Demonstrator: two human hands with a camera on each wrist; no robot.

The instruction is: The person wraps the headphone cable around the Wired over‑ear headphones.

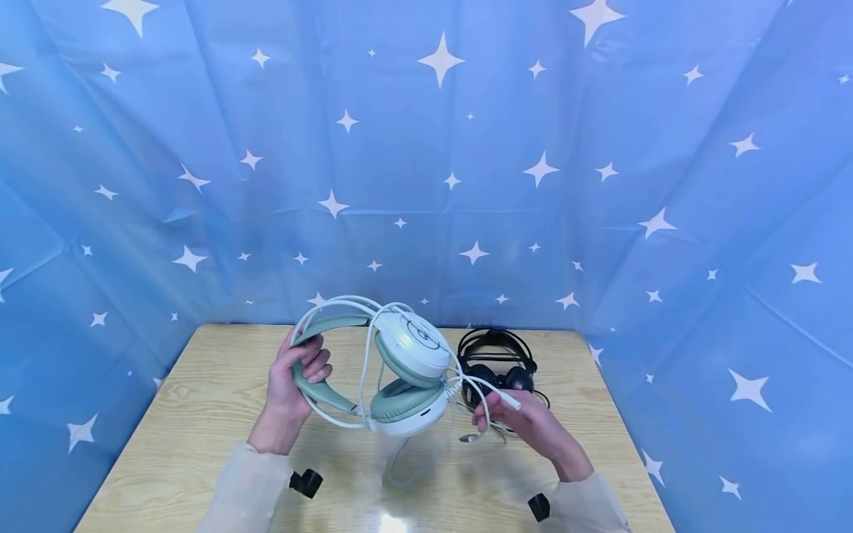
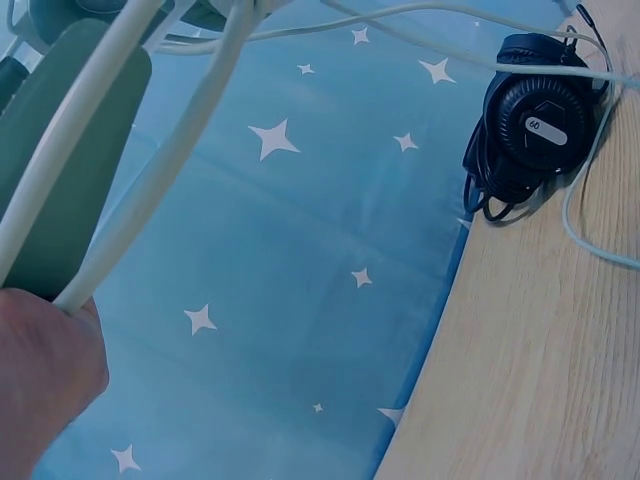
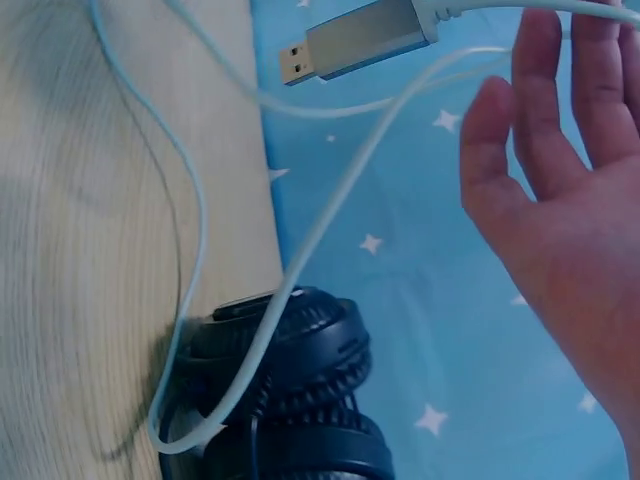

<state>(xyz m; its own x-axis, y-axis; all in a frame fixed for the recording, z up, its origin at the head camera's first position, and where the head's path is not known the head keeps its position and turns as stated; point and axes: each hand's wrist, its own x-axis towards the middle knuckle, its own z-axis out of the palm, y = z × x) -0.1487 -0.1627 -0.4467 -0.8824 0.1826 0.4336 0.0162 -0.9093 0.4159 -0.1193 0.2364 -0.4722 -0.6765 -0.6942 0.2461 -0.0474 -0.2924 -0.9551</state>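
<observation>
A white and green headset (image 1: 409, 344) is held up over the table, its two ear cups towards the right. My left hand (image 1: 293, 377) grips its padded headband, fingers wrapped round it. White cable loops hang about the ear cups and trail to the right. My right hand (image 1: 523, 422) is beside these cables, palm showing in the right wrist view, fingers loosely extended and thumb apart from them. A cable passes across its fingertips (image 3: 540, 40), ending in a metal USB plug (image 3: 365, 42) that dangles just left of them.
A black headset (image 1: 496, 366) with its cable coiled around it lies at the back right of the wooden table (image 1: 220, 414). A pale cable (image 2: 600, 245) trails close to it. Behind the table hangs a blue curtain (image 1: 400, 148) with white stars.
</observation>
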